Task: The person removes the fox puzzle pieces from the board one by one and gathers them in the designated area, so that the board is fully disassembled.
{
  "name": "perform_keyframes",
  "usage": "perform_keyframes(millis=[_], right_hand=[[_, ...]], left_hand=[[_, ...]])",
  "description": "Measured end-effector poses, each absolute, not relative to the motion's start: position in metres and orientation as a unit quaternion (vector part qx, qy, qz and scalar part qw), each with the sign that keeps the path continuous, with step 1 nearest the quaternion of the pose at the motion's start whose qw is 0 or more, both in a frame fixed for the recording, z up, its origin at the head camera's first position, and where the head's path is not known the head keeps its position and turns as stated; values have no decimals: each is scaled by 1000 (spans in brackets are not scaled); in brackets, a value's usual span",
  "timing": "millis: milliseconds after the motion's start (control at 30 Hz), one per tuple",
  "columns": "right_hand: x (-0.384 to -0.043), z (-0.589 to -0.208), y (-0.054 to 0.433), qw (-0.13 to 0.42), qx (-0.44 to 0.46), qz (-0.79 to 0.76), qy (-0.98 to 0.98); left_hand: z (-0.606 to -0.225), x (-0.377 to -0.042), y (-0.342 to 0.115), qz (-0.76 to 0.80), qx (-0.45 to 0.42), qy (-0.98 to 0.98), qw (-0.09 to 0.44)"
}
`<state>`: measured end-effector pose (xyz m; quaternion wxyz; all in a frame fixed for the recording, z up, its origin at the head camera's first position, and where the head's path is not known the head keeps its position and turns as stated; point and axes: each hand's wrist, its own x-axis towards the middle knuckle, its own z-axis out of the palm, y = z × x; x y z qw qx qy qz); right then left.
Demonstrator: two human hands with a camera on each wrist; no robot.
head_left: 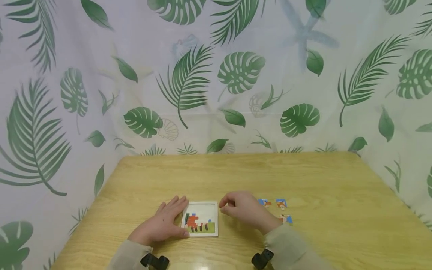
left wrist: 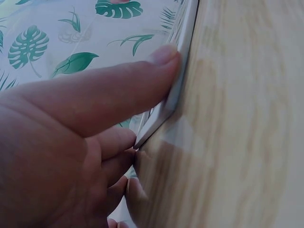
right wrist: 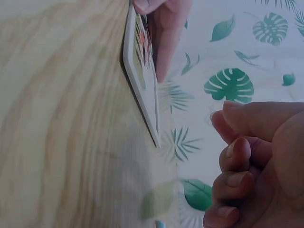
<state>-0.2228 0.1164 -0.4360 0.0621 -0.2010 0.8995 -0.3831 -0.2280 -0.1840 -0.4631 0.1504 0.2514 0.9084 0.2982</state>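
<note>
A small square jigsaw puzzle (head_left: 200, 219) with a white frame lies on the table, its lower part filled with red, green and dark pieces. My left hand (head_left: 164, 220) rests against its left side, fingers fairly straight along that edge and the thumb at the near left corner. In the left wrist view the thumb (left wrist: 137, 88) touches the frame edge (left wrist: 183, 71). Just right of the frame hovers my right hand (head_left: 244, 210), fingers loosely curled. The right wrist view shows this hand (right wrist: 266, 161) apart from the frame (right wrist: 142, 90), with nothing visible between thumb and forefinger.
Loose puzzle pieces lie right of the right hand: one piece (head_left: 264, 203) beside it, another (head_left: 281, 203) farther right, and a third (head_left: 287, 219) nearer. The wooden table (head_left: 236, 172) ends at a leaf-patterned cloth (head_left: 202, 112) behind and at the sides.
</note>
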Motion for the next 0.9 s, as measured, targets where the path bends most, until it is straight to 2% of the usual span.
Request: perform_keyframes(millis=[167,900], right_hand=[[-220,-438,101,84,-205,-396,891],[-221,-442,64,84,-211,-412,883]], left_hand=[[-464,-228,-183,300,250,905,167],[-462,-233,-186,295,257,907,158]])
